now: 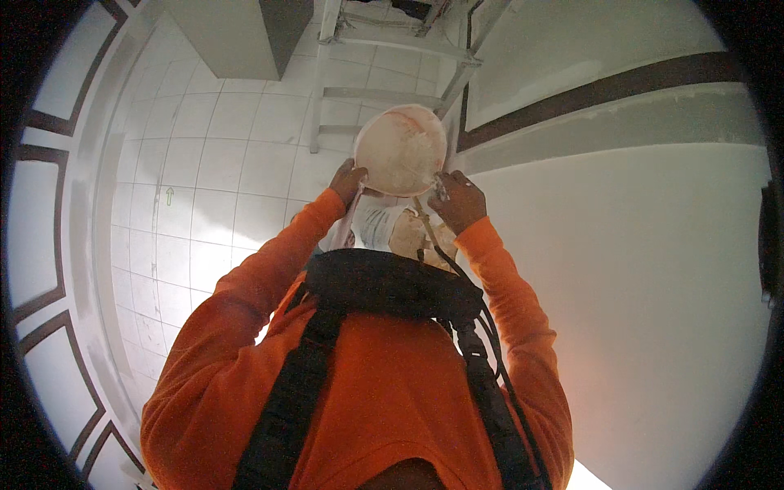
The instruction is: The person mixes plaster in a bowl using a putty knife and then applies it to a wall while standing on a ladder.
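Note:
In front of my body I hold a round, whitish tub [400, 155], tilted so that its inside shows. Pale pinkish and white smears coat its inner wall, like plaster or filler. My left hand [349, 181] is closed on the tub's left rim. On the opposite side, my right hand [459, 200] has its fingers curled at the rim, with white smears on them. Whether it also grips something small there I cannot make out. A pale pinkish strip [346, 224] hangs below my left hand.
A white-smeared ladder [371, 94] stands beyond the tub. A grey box-like block [224, 37] rises from the tiled floor [216, 167] at far left. A wall with a dark band [596, 91] runs along my right; a panelled wall [37, 229] is on my left.

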### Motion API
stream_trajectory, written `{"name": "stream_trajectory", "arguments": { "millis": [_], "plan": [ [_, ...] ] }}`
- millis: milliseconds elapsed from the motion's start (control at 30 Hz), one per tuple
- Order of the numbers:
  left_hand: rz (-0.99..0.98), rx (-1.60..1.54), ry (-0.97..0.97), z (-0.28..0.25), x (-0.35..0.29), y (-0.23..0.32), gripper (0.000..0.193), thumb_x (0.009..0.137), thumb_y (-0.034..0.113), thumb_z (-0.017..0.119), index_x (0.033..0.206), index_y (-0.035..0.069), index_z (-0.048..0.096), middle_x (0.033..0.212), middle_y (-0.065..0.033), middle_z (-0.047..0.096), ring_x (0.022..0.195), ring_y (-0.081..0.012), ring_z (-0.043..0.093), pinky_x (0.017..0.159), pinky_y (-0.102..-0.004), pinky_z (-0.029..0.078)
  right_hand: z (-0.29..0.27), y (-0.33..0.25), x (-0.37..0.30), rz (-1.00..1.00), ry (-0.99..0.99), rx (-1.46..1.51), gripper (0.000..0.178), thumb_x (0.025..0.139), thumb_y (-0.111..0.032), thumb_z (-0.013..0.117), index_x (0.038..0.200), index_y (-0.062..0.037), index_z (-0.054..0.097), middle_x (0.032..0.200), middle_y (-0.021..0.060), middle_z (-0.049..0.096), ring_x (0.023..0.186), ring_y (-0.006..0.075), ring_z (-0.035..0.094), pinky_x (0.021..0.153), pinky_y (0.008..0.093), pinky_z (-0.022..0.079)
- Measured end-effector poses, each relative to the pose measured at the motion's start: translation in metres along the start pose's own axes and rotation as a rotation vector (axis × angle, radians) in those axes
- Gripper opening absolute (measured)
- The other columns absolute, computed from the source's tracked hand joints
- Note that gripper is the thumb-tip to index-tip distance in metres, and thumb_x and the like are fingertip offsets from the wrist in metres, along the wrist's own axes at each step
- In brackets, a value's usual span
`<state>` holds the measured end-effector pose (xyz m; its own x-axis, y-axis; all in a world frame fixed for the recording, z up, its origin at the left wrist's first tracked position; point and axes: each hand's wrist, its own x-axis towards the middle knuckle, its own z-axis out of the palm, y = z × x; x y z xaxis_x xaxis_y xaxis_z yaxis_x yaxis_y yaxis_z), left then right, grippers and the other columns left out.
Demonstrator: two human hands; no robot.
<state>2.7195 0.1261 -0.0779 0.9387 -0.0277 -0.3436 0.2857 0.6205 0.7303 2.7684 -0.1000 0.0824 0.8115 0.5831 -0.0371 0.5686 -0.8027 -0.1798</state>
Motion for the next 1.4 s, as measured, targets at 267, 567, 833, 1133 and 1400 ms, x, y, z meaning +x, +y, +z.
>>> {"name": "stream_trajectory", "arguments": {
  "millis": [267,567,833,1133,1400],
  "plan": [
    [-0.038,-0.056,0.067,0.022,-0.019,0.028,0.047,0.074,0.012,0.05,0.115,-0.007,0.037,0.113,-0.0227,0.047,0.095,-0.0386,0.056,0.071,-0.0488,0.057,-0.003,-0.003,-0.008,0.014,-0.003,0.289,0.047,0.066,-0.03,0.073,0.106,-0.0082,0.059,0.103,0.0134,0.062,0.092,0.0312,0.06,0.08,0.0394,0.048],
    [-0.06,-0.026,0.015,0.021,-0.017,0.032,0.045,0.074,0.013,0.049,0.113,-0.007,0.038,0.112,-0.0216,0.047,0.096,-0.0377,0.057,0.069,-0.0476,0.057,-0.028,0.022,0.02,0.065,0.003,0.094,0.041,0.068,-0.028,0.072,0.101,-0.007,0.061,0.096,0.0145,0.063,0.088,0.0319,0.061,0.077,0.0387,0.049],
    [-0.149,0.02,0.037,0.02,-0.021,0.042,0.047,0.074,0.013,0.048,0.116,-0.006,0.038,0.11,-0.0204,0.049,0.096,-0.037,0.058,0.068,-0.0445,0.058,-0.015,0.003,0.013,0.059,-0.068,0.359,0.046,0.064,-0.029,0.073,0.102,-0.0047,0.062,0.092,0.0165,0.065,0.087,0.033,0.061,0.08,0.0384,0.048],
    [-0.053,-0.041,0.03,0.019,-0.018,0.032,0.054,0.073,0.015,0.05,0.121,-0.004,0.036,0.111,-0.0185,0.05,0.097,-0.0344,0.057,0.07,-0.0439,0.057,-0.026,0.031,0.03,-0.01,-0.029,-0.019,0.051,0.067,-0.036,0.071,0.109,-0.0099,0.059,0.108,0.0134,0.06,0.092,0.0311,0.06,0.08,0.0402,0.048],
    [-0.036,-0.077,0.005,0.011,-0.007,0.021,0.085,0.065,0.032,0.066,0.134,0.004,0.027,0.111,-0.0225,0.056,0.074,-0.0361,0.066,0.033,-0.0262,0.049,-0.001,0.032,0.032,-0.06,0.111,-0.078,0.054,0.07,-0.029,0.066,0.118,-0.0112,0.05,0.109,0.0149,0.055,0.097,0.0308,0.057,0.077,0.0416,0.05]
  ]
}}
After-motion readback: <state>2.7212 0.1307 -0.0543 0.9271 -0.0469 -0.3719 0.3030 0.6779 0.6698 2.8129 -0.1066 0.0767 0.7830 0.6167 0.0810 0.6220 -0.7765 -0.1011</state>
